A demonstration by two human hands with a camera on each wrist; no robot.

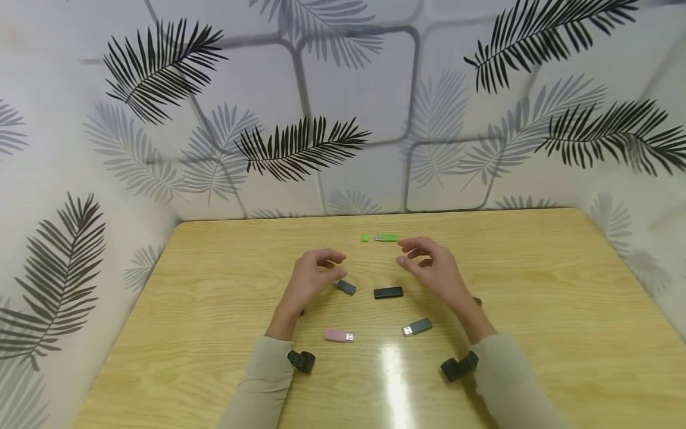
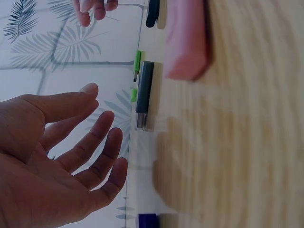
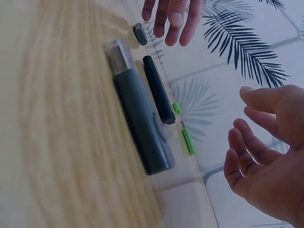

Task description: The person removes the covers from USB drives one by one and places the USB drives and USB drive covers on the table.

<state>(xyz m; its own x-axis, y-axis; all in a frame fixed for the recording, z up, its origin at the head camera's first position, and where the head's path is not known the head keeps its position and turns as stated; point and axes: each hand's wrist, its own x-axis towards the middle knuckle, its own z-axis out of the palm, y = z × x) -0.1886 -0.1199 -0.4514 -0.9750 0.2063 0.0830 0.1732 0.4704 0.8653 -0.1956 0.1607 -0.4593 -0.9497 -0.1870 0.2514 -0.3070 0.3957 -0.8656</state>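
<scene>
The green USB stick [image 1: 389,238] lies lengthwise near the far edge of the desk [image 1: 214,286], its metal plug bare and pointing left; its small green cap [image 1: 364,238] sits apart, just to the left of the plug. The right hand [image 1: 433,264] is raised near the stick's right end, its fingers loosely bent and holding nothing. The left hand [image 1: 313,274] is likewise raised, its fingers relaxed, parted and empty, beside a grey USB stick [image 1: 345,287]. This stick lies at a slant, its plug toward the left hand. Between the hands and slightly nearer the wearer lies a slim black stick [image 1: 388,292]; nearer still are a pink USB stick [image 1: 339,336], plug to the right, and a second grey stick [image 1: 418,327], its plug pointing left.

The desk's far edge meets a leaf-patterned wall [image 1: 364,89], leaving only a narrow strip behind the green stick. A gap separates the two hands, and broad stretches of wood grain extend outside both forearms toward slanting side edges.
</scene>
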